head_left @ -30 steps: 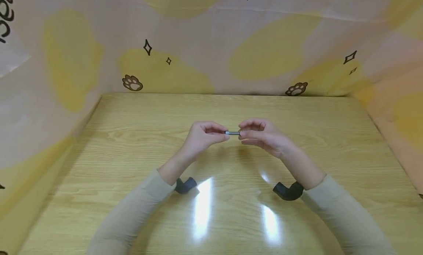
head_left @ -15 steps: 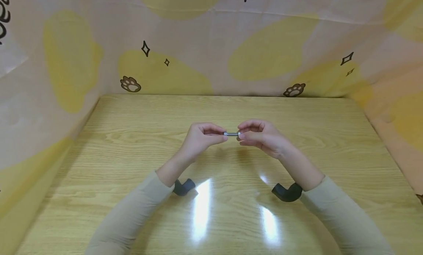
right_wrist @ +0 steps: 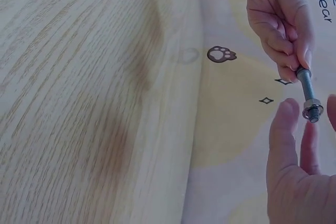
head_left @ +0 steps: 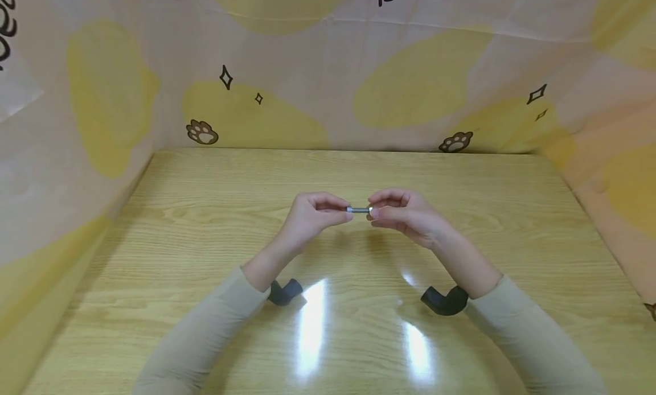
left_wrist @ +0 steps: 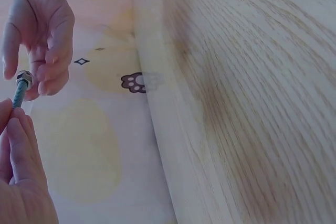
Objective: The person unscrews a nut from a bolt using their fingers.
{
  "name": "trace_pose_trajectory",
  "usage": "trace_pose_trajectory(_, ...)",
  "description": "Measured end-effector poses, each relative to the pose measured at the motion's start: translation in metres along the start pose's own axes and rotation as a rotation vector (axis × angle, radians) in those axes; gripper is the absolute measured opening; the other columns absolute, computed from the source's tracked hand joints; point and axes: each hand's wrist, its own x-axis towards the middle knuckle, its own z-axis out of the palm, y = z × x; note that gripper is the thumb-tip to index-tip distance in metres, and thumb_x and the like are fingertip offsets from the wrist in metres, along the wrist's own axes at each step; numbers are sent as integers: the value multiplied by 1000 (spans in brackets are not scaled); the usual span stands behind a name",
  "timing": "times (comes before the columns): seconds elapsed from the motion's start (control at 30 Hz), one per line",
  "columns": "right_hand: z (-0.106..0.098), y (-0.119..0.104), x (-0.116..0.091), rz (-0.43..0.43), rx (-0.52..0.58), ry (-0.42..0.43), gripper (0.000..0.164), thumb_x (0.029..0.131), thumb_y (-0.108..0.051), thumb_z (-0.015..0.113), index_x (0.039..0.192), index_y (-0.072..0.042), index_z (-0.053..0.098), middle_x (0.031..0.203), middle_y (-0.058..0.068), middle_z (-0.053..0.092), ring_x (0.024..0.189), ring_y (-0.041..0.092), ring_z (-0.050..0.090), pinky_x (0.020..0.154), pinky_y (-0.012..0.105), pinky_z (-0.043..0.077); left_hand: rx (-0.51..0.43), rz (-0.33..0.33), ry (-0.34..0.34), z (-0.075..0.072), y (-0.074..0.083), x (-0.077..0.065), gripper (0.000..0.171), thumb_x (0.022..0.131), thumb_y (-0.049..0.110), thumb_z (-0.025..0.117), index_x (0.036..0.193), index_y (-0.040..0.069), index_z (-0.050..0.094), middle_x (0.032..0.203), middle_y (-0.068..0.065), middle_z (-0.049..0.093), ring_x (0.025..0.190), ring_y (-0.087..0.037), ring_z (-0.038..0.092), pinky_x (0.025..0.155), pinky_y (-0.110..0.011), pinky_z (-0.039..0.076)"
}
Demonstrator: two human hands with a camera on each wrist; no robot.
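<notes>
A metal bolt (head_left: pixel 361 210) is held level above the table between both hands. My left hand (head_left: pixel 312 214) pinches its head end between thumb and fingers. Threaded on the far end is a hex nut (right_wrist: pixel 312 106), with a thin ring against it and the bolt's tip poking through. My right hand (head_left: pixel 412 217) surrounds that end with thumb and fingers spread. In the right wrist view its fingertips (right_wrist: pixel 286 109) stand a little apart from the nut. The left wrist view shows the bolt shank (left_wrist: pixel 19 95) rising from the left fingertips.
The wood-grain table (head_left: pixel 205 235) lies beneath both hands. A printed cloth (head_left: pixel 287 59) with paw prints and yellow patches rises along its back and sides. Black curved pieces (head_left: pixel 445 301) sit by both wrists.
The right thumb and fingers have shifted slightly around the nut, and more of its bright face shows. The left hand keeps its pinch on the bolt. The head view has drifted a little.
</notes>
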Motion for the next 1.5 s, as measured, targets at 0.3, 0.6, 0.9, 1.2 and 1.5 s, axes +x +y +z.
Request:
trace_pose_trajectory(0.3,1,0,1,55,18,25,20,92,2,51,85,-7,67,77,6,66,66,13,66,68,24,55,-3,5,-8,1,0,0,20,77,-2,72,95,-9,66,92,-14,69,81,-19,67,81,-34,53)
trace_pose_trajectory(0.6,-2,2,0,7,-4,7,14,92,2,52,92,-6,64,85,6,65,73,15,66,73,27,55,16,5,-3,0,0,0,21,77,-3,73,96,-8,66,92,-13,69,81,-19,67,80,-34,54)
trace_pose_trajectory(0.9,0,3,-1,32,4,19,14,92,1,54,87,-6,66,75,6,67,66,13,66,66,24,55,1,6,-14,2,2,-2,21,78,-2,72,96,-9,66,94,-15,68,82,-20,68,81,-35,53)
trace_pose_trajectory(1.2,-3,3,-2,-5,-4,-12,16,92,2,51,95,-8,63,83,7,64,73,16,66,74,29,55,7,-6,0,1,0,-1,20,77,-2,73,96,-8,66,92,-13,69,82,-20,67,80,-34,54)
trace_pose_trajectory(1.5,0,3,-1,5,-8,-7,16,91,2,53,88,-8,65,77,5,64,67,13,64,68,25,55,16,-5,-2,2,2,0,21,77,0,73,96,-8,67,92,-13,69,82,-20,67,80,-34,54)
